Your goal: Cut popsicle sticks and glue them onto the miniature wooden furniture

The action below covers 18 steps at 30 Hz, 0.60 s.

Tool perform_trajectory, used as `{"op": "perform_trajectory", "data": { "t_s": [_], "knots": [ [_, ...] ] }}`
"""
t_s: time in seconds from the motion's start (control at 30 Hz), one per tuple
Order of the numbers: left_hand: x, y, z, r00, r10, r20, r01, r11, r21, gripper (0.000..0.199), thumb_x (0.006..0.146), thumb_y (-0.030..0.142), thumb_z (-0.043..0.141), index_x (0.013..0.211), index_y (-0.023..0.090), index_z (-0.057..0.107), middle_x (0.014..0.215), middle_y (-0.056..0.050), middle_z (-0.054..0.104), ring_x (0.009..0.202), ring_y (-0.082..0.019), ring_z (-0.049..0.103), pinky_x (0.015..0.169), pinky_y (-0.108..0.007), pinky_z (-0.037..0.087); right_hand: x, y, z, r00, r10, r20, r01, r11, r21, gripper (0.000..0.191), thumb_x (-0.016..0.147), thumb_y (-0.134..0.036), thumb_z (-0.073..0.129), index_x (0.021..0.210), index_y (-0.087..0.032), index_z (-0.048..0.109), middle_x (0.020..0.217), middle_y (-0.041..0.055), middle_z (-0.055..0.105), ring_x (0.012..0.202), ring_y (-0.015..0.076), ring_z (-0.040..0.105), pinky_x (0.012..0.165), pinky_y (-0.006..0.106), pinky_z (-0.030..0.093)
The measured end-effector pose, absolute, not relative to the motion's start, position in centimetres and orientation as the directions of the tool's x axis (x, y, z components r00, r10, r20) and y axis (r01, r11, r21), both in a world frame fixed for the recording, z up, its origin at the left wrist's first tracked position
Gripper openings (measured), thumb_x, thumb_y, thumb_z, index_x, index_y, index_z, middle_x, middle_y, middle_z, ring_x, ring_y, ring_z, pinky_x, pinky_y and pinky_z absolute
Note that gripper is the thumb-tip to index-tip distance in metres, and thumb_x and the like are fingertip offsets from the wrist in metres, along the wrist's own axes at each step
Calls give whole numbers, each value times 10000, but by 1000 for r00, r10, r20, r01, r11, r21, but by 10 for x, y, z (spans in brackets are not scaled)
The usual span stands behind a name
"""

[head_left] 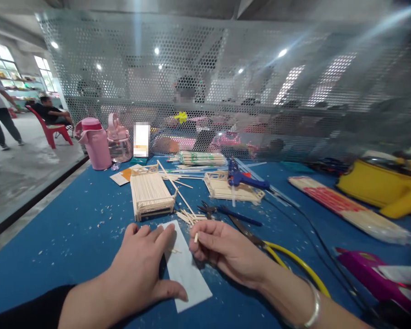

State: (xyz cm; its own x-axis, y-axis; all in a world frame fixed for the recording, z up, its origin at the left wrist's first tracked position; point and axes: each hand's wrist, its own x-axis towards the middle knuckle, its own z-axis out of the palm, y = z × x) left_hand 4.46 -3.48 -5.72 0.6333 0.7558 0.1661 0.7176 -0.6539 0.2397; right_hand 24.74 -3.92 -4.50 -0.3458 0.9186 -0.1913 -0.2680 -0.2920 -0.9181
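My left hand point(145, 260) lies with fingers apart on the left edge of a white paper strip point(188, 278), thumb stretched across it. A few tiny wooden bits point(174, 251) rest on that paper. Just to the right, my right hand point(222, 249) pinches a short wooden stick piece point(196, 237) between thumb and forefinger, above the paper's right side. Beyond the hands stands a small model bed made of sticks point(152, 189). Cut stick pieces point(188, 217) lie in a pile near its front corner.
A blue glue gun point(248, 179) rests over a second stick frame point(219, 189). Pliers point(239, 214) and yellow-handled cutters point(294, 260) lie to the right, with bagged sticks point(349, 208). A pink thermos point(97, 144) stands back left, before a perforated metal screen point(205, 59).
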Motion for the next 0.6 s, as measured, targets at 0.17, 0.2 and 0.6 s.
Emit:
{"op": "perform_trajectory", "data": {
  "t_s": [0.17, 0.2, 0.6],
  "knots": [
    [44, -38, -61, 591, 762, 265, 716, -647, 261, 932, 629, 776, 558, 1334, 174, 459, 1321, -203, 527, 1052, -375, 544, 840, -532, 385, 247, -42, -49, -329, 921, -211, -322, -319, -891, 274, 595, -338, 837, 730, -170, 667, 608, -23, 640, 543, 60, 538, 565, 197, 392],
    [43, -39, -60, 577, 763, 292, 714, -645, 273, 868, 654, 736, 584, 1316, 186, 480, 1330, -195, 517, 1083, -376, 529, 855, -533, 381, 247, -43, -50, -325, 920, -220, -315, -325, -892, 285, 585, -348, 841, 722, -169, 666, 599, -28, 629, 538, 59, 532, 561, 196, 387],
    [55, -41, -53, 497, 841, 215, 277, -389, 878, 236, 861, 343, 535, 762, 178, 671, 691, -19, 622, 641, -134, 544, 580, -248, 436, 235, -52, -41, -289, 954, 82, 156, 132, -979, 205, 750, -376, 686, 686, -182, 700, 661, -13, 597, 643, 110, 514, 664, 259, 420]
  ]
}}
